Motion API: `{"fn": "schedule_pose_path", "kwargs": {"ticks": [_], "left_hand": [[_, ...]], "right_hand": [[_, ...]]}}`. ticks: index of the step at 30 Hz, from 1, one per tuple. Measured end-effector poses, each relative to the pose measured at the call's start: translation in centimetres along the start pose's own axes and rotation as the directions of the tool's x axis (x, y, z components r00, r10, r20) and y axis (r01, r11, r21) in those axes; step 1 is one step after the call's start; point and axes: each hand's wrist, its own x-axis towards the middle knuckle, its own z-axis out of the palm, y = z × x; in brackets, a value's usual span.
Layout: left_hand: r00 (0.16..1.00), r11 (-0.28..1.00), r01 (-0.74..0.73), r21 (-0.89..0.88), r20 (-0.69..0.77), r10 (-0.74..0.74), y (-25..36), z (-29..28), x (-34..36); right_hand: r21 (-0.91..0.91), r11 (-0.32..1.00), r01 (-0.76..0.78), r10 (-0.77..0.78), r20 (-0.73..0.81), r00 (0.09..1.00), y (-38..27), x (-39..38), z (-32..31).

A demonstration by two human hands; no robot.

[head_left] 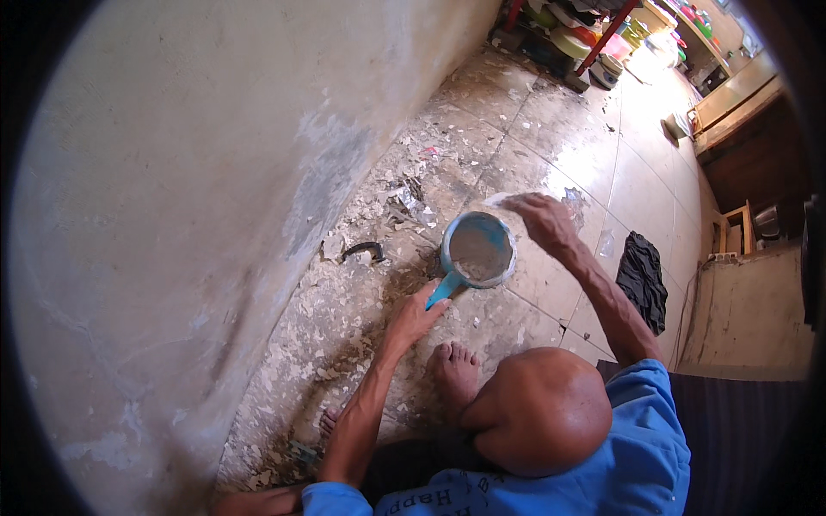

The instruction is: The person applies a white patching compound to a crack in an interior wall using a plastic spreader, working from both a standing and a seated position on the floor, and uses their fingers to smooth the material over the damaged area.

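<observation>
My left hand (419, 316) is closed round the handle of a blue plastic dipper (452, 281). The dipper is held over the floor, its mouth facing up. Grey, wet-looking paste (480, 255) lies inside, and dried pale smears coat the rim. Just beyond the rim on the right, my right hand (544, 222) has its fingers closed on a small whitish piece (496, 199). That piece looks thin, but its kind is unclear and the fingers cover part of it.
On the left rises a worn wall (189, 172) with a grey patch (331, 176). Paint flakes and scraps (409, 199) litter the tiles along it, near a dark curved piece (363, 249). A black plastic bag (642, 279) lies right; a red-legged rack (607, 43) stands far back.
</observation>
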Motion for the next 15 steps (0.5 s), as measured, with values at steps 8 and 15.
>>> {"fn": "schedule_pose_path", "kwargs": {"ticks": [8, 15], "left_hand": [[0.999, 0.999, -0.038, 0.007, -0.021, 0.039, -0.8, 0.0, -0.4], [0.996, 0.996, -0.076, 0.045, -0.047, 0.078, -0.3, 0.5, -1.7]], "right_hand": [[0.300, 0.954, -0.025, 0.019, 0.024, 1.000, -7.2, -0.5, -1.8], [0.175, 0.915, -0.363, 0.286, 0.351, 0.891, -7.7, -1.4, -2.7]]}}
